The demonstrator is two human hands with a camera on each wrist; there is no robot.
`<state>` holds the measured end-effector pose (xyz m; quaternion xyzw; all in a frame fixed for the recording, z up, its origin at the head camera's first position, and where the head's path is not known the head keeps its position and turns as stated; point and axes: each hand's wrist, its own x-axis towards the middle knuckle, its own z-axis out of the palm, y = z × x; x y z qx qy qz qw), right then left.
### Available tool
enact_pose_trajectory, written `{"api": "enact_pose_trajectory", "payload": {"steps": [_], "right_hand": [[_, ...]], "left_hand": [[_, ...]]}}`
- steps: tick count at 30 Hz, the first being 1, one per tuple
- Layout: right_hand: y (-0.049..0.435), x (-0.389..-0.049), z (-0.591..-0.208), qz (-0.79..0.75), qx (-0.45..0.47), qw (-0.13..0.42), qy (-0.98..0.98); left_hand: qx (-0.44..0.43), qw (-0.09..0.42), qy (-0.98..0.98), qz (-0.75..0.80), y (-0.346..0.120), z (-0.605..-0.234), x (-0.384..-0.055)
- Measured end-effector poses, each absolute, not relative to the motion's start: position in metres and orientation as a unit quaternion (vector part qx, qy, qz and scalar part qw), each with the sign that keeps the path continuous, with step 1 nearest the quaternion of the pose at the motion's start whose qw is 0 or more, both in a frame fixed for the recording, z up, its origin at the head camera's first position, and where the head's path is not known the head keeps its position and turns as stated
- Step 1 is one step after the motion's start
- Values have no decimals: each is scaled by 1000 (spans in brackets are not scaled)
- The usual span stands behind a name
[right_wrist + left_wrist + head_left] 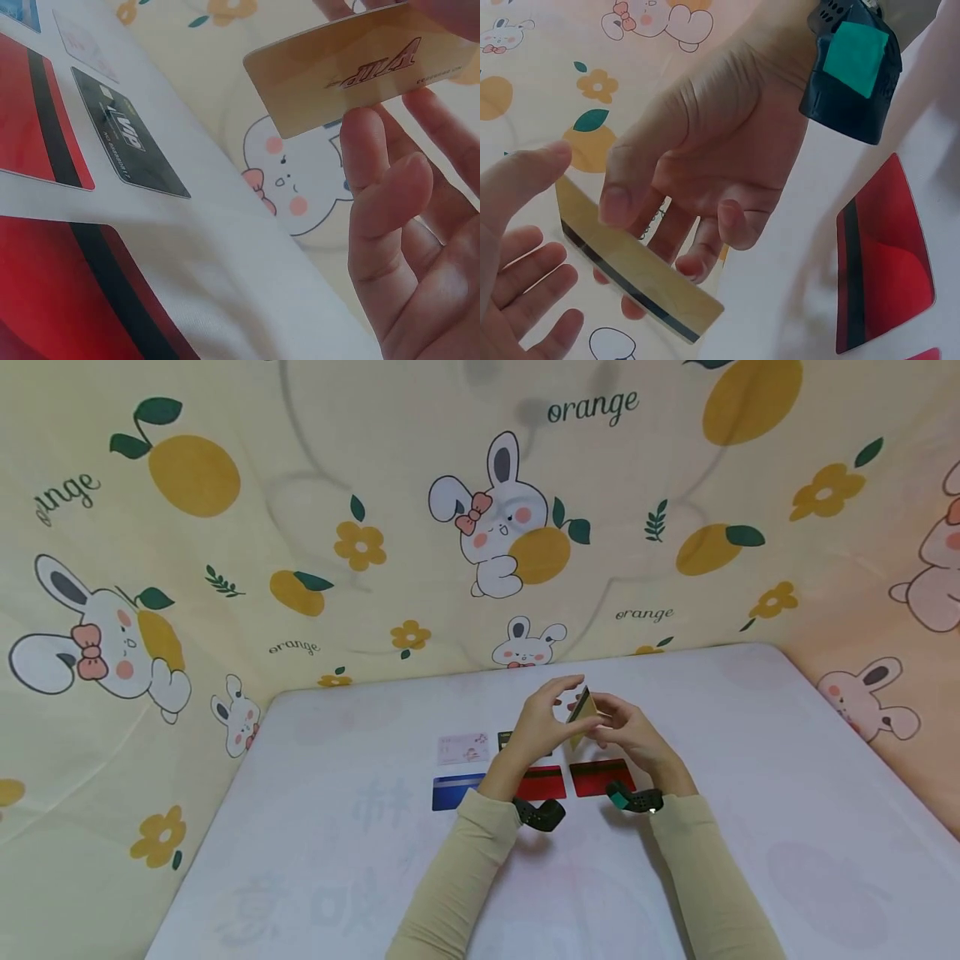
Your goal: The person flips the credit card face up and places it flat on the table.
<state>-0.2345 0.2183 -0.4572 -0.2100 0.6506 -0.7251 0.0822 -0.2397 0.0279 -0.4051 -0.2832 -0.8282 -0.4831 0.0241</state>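
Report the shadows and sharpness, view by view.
Head view: a soft shadow runs beside the right sleeve, and fine print on the pale card is unreadable; left wrist view: a soft shadow falls on the table beside the red card; right wrist view: "VIP" is readable on the black card and, upside down, the gold card.

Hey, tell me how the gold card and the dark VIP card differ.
Colour: the gold card is golden, while the dark card is blackish.
Pose: the gold card is held up, while the dark card lies flat on the table.
Lettering: in the right wrist view, the gold card's appears upside down, while the dark card's slants but reads right way up.
Both bear "VIP".
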Motion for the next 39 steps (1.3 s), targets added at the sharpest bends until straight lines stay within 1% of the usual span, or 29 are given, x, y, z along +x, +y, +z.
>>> {"api": "enact_pose_trajectory", "payload": {"steps": [15, 25, 31, 39], "right_hand": [[218, -237, -460, -704, -203, 78, 677], [220, -236, -460, -689, -201, 86, 691], [220, -237, -461, -667, -196, 113, 710], [222, -236, -461, -644, -151, 159, 733]], "left_hand": [[-293, 22, -817, -496, 29, -408, -239], [-296, 28, -810, -505, 28, -408, -239], [-299, 48, -804, -512, 27, -406, -239], [-299, 64, -803, -511, 25, -404, -239]]}}
